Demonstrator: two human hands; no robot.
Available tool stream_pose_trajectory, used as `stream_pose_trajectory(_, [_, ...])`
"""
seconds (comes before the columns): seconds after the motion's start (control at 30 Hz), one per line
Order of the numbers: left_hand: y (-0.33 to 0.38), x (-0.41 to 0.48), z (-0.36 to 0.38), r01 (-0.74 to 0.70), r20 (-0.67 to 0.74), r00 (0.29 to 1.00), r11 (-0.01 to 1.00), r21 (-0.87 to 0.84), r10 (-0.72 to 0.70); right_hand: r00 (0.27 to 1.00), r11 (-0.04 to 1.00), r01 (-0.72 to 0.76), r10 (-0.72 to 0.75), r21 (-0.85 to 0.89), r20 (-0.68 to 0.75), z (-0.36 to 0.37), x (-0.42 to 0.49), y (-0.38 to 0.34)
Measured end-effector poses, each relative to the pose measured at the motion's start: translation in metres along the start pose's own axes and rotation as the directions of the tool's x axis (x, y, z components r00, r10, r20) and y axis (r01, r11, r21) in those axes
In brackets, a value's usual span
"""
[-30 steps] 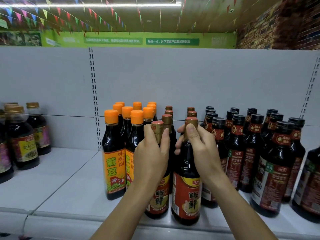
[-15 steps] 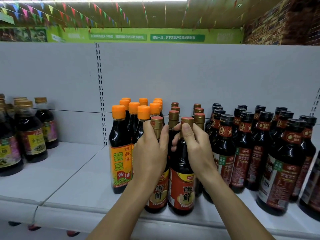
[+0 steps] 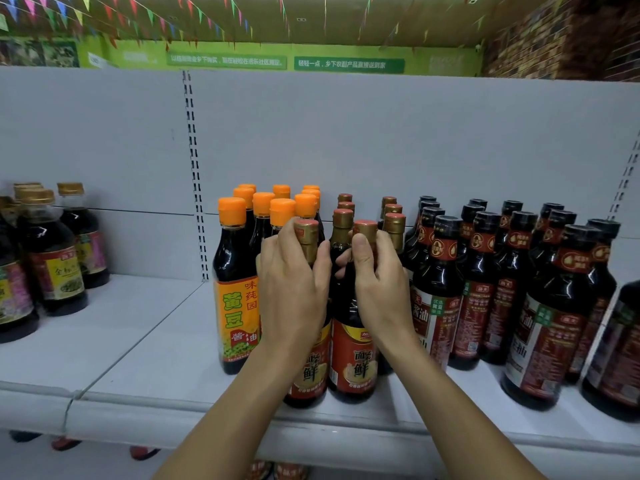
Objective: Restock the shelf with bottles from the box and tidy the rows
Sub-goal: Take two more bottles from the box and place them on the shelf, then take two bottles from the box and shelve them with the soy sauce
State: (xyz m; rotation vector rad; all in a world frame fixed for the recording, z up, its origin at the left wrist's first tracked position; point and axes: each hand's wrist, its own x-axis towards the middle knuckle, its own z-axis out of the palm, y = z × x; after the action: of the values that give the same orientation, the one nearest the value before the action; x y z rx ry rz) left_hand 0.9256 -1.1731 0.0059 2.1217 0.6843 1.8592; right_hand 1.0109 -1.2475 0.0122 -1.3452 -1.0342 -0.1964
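**A:** What have the hands got hold of?

**B:** The left hand is curled round the neck of the left bottle, which has a gold cap and a red label. The right hand grips the neck of the right bottle, the same kind, with its thumb lying up the neck below the cap.

**A:** Where do those two stand?

**B:** Upright, side by side, at the front edge of the grey shelf. I cannot tell whether they touch. More gold-capped bottles line up behind them in two rows.

**A:** And further out?

**B:** Orange-capped bottles with yellow labels stand just to their left. Black-capped bottles fill the shelf to the right. Well apart on the far left is a cluster of squat bottles with gold lids. Above the shelf's back panel runs a green banner.
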Motion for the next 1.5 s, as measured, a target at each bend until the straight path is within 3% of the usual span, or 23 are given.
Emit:
stream_pose_trajectory(0.3, [-0.006, -0.006, -0.011, -0.076, 0.040, 0.997, 0.994, 0.084, 0.073, 0.998, 0.995, -0.023, 0.028, -0.099, 0.055, -0.010, -0.009, -0.001])
stream_pose_trajectory(0.57, [0.013, -0.035, -0.036, -0.099, 0.019, 0.995, 0.994, -0.048, 0.100, 0.999, 0.976, -0.029, 0.035, -0.214, 0.022, -0.023, -0.026, -0.021])
stream_pose_trajectory(0.8, [0.039, -0.059, -0.033, -0.075, 0.189, 0.974, 0.968, -0.238, 0.121, 0.996, 0.969, -0.078, 0.085, -0.234, 0.021, -0.052, -0.051, -0.031])
stream_pose_trajectory(1.17, [0.112, -0.112, 0.006, 0.045, 0.328, 0.938, 0.900, -0.433, 0.111, 0.983, 0.944, -0.176, 0.181, -0.280, -0.008, -0.148, -0.094, -0.032])
stream_pose_trajectory(1.5, [0.241, -0.194, 0.046, 0.167, 0.496, 0.852, 0.811, -0.561, 0.168, 0.953, 0.898, -0.300, 0.270, -0.322, -0.134, -0.302, -0.157, -0.031])
